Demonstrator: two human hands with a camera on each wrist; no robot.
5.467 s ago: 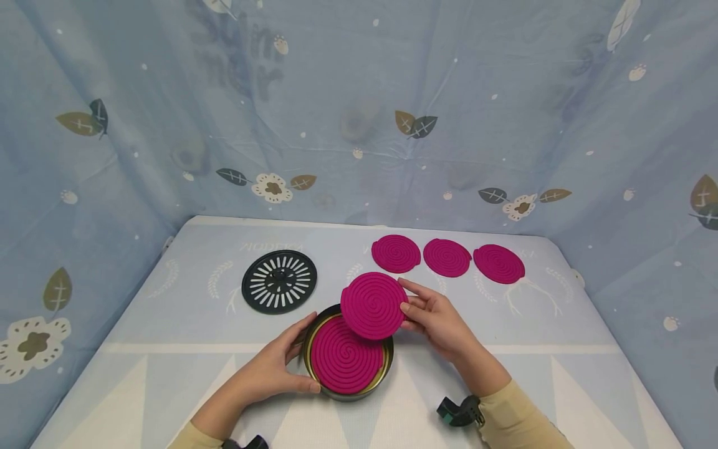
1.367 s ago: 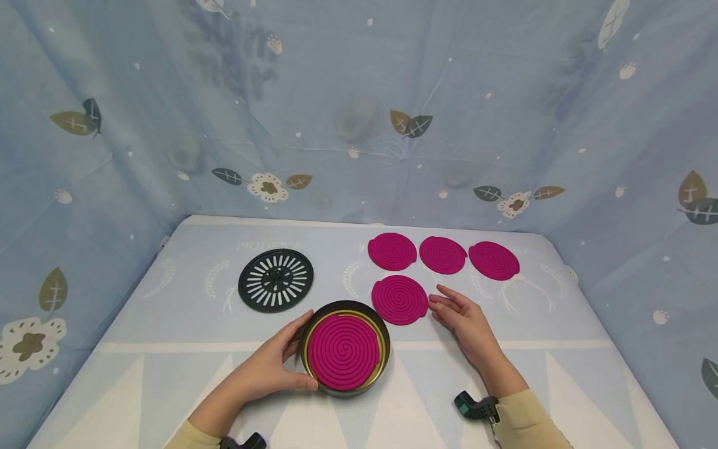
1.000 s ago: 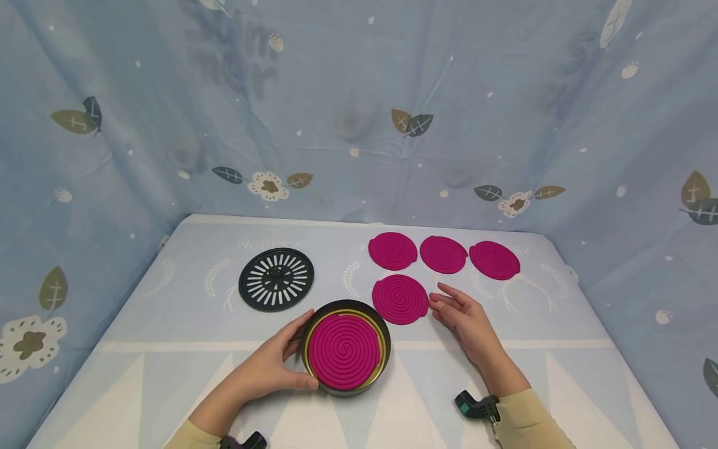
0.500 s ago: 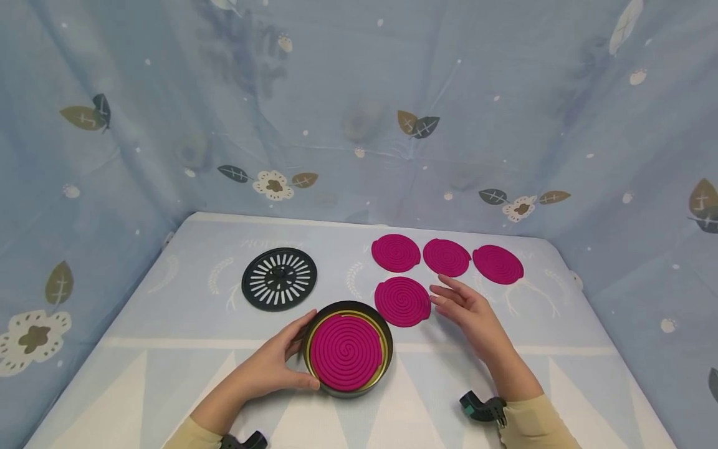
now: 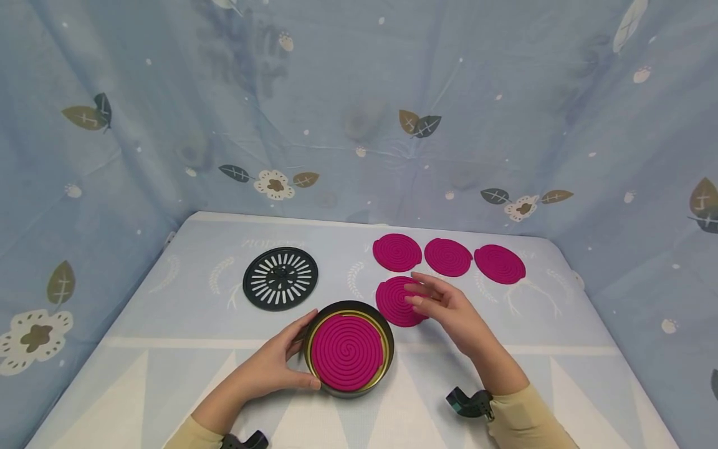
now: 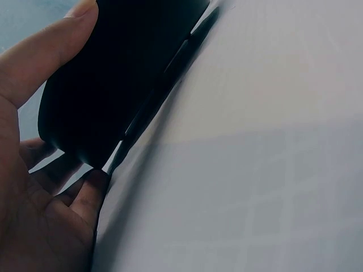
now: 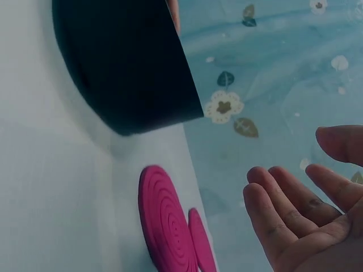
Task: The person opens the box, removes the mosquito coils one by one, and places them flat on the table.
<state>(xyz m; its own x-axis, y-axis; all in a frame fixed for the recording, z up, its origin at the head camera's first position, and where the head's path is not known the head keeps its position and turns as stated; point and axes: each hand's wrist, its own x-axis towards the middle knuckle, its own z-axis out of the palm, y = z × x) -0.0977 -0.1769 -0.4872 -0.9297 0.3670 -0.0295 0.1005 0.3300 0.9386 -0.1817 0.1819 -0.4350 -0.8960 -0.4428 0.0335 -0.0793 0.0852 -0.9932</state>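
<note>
Head view: We take the round tin (image 5: 359,305) as the reference for all positions. It stands upright on the covered table (image 5: 168,330), and we see one magenta spiral disc (image 5: 346,352) lying inside it, with a gold-coloured band between disc and wall. Our left hand (image 5: 275,365) grips the tin from its left side, the thumb at the near part of the wall and the fingers round the far part. Our right hand (image 5: 451,308) is behind and to the right of the tin, above a loose magenta disc (image 5: 392,302); its thumb and fingers are apart and hold nothing. Farther behind the tin and to its right, we find three more discs (image 5: 449,257) in a row. The black slotted lid (image 5: 280,279) lies behind the tin and to its left, its knob upward.

Left wrist view: We see the tin's dark outer wall, with the left thumb on one side of it and the fingers curled round the other.

Right wrist view: We see the right hand well apart from the tin, fingers slightly bent, thumb separated from them. Two magenta discs show beyond the tin's wall.
</note>
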